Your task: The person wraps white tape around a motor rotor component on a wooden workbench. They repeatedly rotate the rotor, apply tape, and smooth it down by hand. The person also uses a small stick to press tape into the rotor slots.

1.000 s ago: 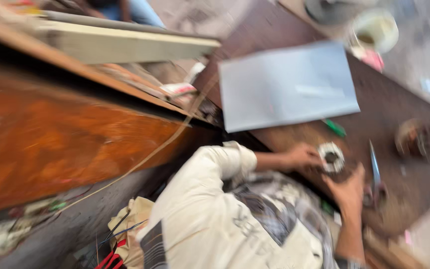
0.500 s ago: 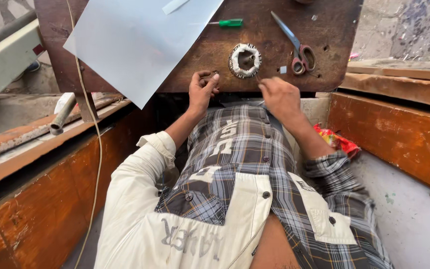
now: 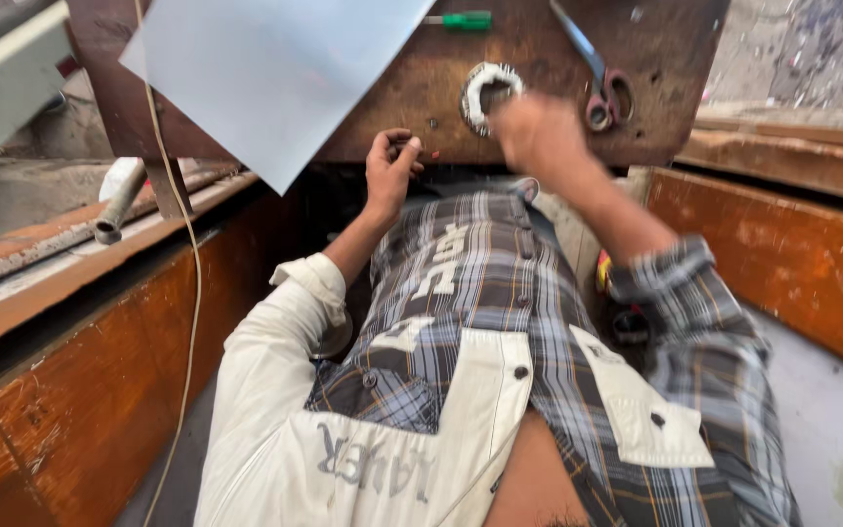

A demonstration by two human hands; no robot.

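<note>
My left hand [image 3: 391, 172] rests on the near edge of a worn brown table [image 3: 382, 117], its fingers curled over the rim. My right hand [image 3: 537, 133] is blurred by motion and lies against the lower right side of a whitish metal ring [image 3: 480, 88] on the table. The blur hides whether its fingers hold the ring. I wear a plaid shirt with pale sleeves.
A grey metal sheet [image 3: 275, 68] lies on the table's left part and overhangs its edge. Scissors [image 3: 599, 86] lie right of the ring, and a green-handled screwdriver [image 3: 461, 20] lies behind it. Orange-brown wooden boards [image 3: 80, 390] flank me on both sides. A cord [image 3: 192, 293] hangs at left.
The view has come closer to the table. My right hand has moved up from the table's edge to the ring. My left hand has stayed at the edge.
</note>
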